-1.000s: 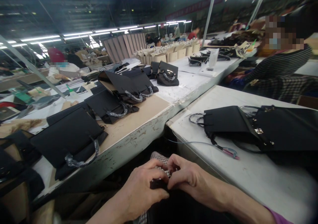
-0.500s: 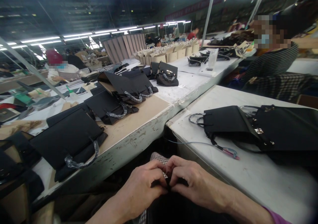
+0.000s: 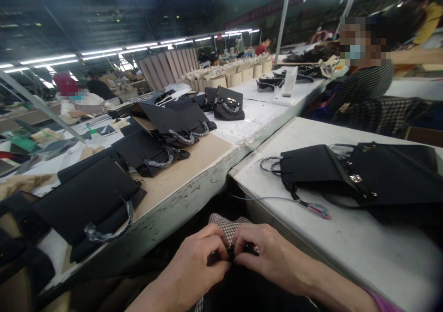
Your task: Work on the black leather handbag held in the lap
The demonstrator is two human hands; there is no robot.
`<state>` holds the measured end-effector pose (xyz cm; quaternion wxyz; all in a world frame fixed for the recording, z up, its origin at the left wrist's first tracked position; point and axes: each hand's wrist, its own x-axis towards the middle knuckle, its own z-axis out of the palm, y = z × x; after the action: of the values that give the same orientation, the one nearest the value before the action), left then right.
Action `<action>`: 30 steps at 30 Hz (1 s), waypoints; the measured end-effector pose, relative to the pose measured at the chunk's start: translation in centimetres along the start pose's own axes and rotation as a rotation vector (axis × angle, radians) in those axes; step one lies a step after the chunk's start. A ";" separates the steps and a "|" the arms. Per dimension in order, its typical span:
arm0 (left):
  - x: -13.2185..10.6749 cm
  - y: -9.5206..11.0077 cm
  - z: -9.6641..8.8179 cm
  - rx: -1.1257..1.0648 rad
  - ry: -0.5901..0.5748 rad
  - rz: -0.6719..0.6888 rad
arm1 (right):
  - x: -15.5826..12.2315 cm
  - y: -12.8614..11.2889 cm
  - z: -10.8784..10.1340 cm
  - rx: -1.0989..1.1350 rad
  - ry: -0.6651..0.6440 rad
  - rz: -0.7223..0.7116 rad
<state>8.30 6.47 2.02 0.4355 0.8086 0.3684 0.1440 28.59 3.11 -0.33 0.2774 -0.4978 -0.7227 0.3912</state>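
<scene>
Low in front of me, over my lap, both hands are closed with their fingertips close together. My left hand (image 3: 195,262) pinches at a small dark piece between thumb and fingers. From the other side my right hand (image 3: 268,255) pinches at the same spot, a narrow gap away. What exactly they grip is too dark and too covered to name. Below them spreads a large black thing (image 3: 252,291), its shape lost in shadow. Brown-and-white checked cloth (image 3: 226,228) shows just beyond the fingers.
Black handbags (image 3: 93,201) with plastic-wrapped handles lie along the left bench (image 3: 204,157). On the right white table (image 3: 363,252) lie more black bags (image 3: 308,166) and a thin cord (image 3: 263,197). A seated co-worker (image 3: 367,79) is at the right, another (image 3: 76,99) at the far left.
My fingertips have drawn slightly apart, and more of the checked cloth shows between my hands. The view has shifted a little; the bags lie as before.
</scene>
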 end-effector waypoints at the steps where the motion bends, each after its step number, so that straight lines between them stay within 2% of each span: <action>1: 0.0 0.1 0.3 -0.004 0.022 -0.040 | 0.0 0.1 0.0 0.023 0.006 0.022; 4: 0.0 0.2 0.9 -0.014 0.091 -0.156 | 0.1 0.6 0.1 0.079 0.018 0.065; 7: 0.1 0.2 1.2 -0.032 0.141 -0.214 | 0.0 0.8 0.2 0.084 0.038 0.084; 14: 0.2 0.2 1.2 0.025 0.172 -0.292 | -0.1 0.5 0.3 0.063 0.071 0.104; 20: 0.3 0.1 1.3 -0.006 0.154 -0.351 | 0.3 0.6 0.5 0.053 0.100 0.134; 26: 0.3 -0.6 0.7 -0.085 0.102 -0.269 | 0.1 0.2 0.2 0.112 0.058 0.123; 30: 0.3 -0.3 0.0 -0.125 0.033 -0.122 | 0.2 0.4 0.0 0.168 0.007 0.053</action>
<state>8.32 6.76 1.70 0.4868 0.7534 0.4146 0.1532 28.71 3.39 -0.71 0.3103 -0.4932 -0.6729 0.4557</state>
